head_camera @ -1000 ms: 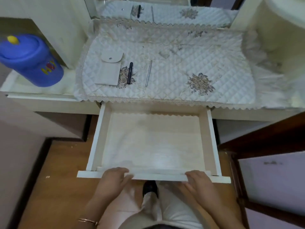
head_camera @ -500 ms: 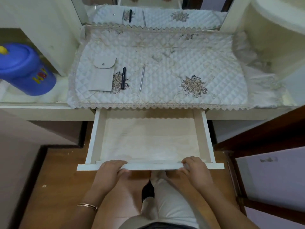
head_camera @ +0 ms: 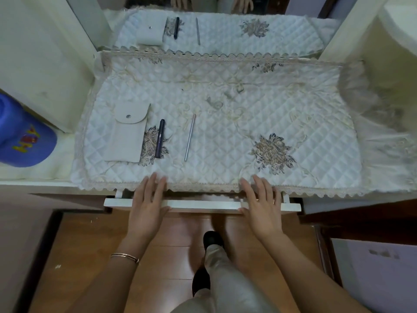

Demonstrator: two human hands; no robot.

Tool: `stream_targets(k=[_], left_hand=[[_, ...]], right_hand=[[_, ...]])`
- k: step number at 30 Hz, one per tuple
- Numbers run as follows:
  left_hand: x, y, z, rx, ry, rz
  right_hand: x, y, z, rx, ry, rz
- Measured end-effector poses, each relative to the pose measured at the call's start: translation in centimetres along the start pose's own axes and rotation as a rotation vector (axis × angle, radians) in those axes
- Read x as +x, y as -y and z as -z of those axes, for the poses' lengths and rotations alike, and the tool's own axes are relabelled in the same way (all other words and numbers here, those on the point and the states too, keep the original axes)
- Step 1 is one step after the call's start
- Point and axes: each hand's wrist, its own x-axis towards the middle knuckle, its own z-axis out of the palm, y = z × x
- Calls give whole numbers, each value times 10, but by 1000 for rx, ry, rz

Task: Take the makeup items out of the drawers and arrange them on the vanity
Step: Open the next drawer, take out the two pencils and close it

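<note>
Two hands: left hand (head_camera: 147, 205) and right hand (head_camera: 261, 206), flat and open on drawer front (head_camera: 203, 204), gripping nothing.
Drawer: nearly shut under cloth (head_camera: 225, 132) edge.
Cloth: pouch (head_camera: 128, 134), pen (head_camera: 159, 138), metal stick (head_camera: 190, 137) at left; right side bare.

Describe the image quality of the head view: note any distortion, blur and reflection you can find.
Head view: wide-angle bending bows the vanity edge; the blue container at the left border is soft and cropped; the mirror repeats the pouch, dark pen and silver stick; lighting is even, shadows faint.
</note>
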Motion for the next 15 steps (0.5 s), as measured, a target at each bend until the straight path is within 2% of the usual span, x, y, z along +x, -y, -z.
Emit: stream_targets(k=[4, 9, 15], left_hand=[[32, -2, -4, -23, 12, 10], [46, 4, -10, 1, 0, 46], [40, -9, -9, -33, 51, 79]], right_hand=[[30, -1, -2, 12, 6, 14], [46, -11, -7, 8, -70, 89], [39, -2, -6, 24, 75, 13]])
